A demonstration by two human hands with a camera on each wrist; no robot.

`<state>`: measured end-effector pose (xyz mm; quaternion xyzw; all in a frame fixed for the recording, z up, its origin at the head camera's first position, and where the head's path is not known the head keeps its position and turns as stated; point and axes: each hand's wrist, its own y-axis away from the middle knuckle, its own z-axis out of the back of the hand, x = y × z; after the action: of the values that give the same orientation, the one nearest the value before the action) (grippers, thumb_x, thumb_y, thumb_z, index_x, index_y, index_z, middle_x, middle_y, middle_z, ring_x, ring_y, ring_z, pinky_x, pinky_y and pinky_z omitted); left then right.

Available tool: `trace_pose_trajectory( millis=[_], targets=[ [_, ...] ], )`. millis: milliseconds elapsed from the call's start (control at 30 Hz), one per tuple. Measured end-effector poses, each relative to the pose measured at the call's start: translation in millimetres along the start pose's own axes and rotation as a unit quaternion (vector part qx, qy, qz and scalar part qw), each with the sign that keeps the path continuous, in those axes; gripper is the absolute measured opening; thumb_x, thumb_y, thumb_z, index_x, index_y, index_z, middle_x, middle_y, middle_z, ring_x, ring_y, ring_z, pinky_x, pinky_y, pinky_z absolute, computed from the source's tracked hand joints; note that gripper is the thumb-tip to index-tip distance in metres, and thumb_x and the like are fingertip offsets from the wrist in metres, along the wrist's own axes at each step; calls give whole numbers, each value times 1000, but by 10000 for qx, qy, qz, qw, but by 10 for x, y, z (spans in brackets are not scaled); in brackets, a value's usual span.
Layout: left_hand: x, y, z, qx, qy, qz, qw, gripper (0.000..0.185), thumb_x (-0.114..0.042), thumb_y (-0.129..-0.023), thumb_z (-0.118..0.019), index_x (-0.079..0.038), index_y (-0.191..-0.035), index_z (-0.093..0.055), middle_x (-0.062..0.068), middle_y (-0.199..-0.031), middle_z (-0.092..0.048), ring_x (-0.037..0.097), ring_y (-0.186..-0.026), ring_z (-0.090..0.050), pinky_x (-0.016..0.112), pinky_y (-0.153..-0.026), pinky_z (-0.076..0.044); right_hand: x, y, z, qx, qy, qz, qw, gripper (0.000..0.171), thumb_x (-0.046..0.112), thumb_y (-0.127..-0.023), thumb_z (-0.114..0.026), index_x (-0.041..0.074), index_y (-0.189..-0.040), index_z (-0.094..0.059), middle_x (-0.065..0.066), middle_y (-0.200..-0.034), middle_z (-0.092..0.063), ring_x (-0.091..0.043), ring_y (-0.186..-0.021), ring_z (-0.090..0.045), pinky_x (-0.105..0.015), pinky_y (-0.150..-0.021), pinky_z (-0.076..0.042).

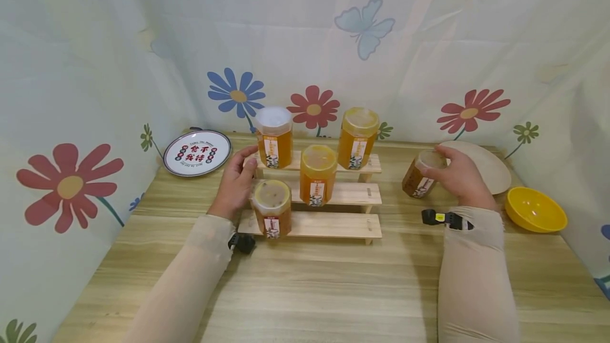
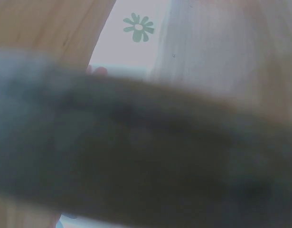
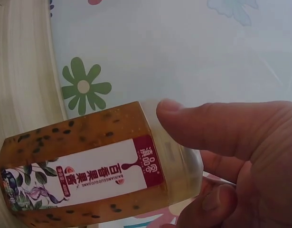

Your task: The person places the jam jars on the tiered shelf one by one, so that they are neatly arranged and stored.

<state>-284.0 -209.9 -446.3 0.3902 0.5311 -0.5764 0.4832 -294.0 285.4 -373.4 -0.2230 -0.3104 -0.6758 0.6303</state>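
A pale wood-grain table (image 1: pixel 333 279) stands inside flower-printed cloth walls. On it a three-step wooden rack (image 1: pixel 329 195) carries four faceted amber jars. The right hand (image 1: pixel 459 176) holds a seeded jar (image 1: pixel 421 173) tilted, right of the rack, fingers (image 3: pixel 217 126) clamped on its lid. The left hand (image 1: pixel 235 181) rests beside the rack, fingers relaxed.

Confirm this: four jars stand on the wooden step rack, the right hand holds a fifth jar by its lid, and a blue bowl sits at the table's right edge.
Not quite: the bowl is yellow, as the head view shows. The rest holds: four jars on the rack, and the right hand holds a fifth jar by its lid.
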Motion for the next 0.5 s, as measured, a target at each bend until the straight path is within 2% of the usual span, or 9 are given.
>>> trace_pose_trajectory(
  millis=[300, 500],
  targets=[
    [15, -1, 21, 21, -112, -9, 9999, 42, -23, -114, -45, -10, -154, -49, 9, -162, -45, 23, -141, -46, 40, -120, -35, 60, -9, -57, 101, -35, -77, 9999, 93, 36, -98, -75, 4, -167, -22, -29, -170, -23, -50, -147, -30, -71, -119, -28],
    [21, -8, 25, 54, -156, -71, 9998, 42, -23, -114, -45, -9, -154, -48, 9, -162, -45, 24, -140, -46, 39, -118, -36, 42, -28, -61, 331, -37, -93, 9994, 92, 29, -100, -72, 5, -169, -16, -30, -169, -22, -51, -146, -31, -71, -119, -28]
  ],
)
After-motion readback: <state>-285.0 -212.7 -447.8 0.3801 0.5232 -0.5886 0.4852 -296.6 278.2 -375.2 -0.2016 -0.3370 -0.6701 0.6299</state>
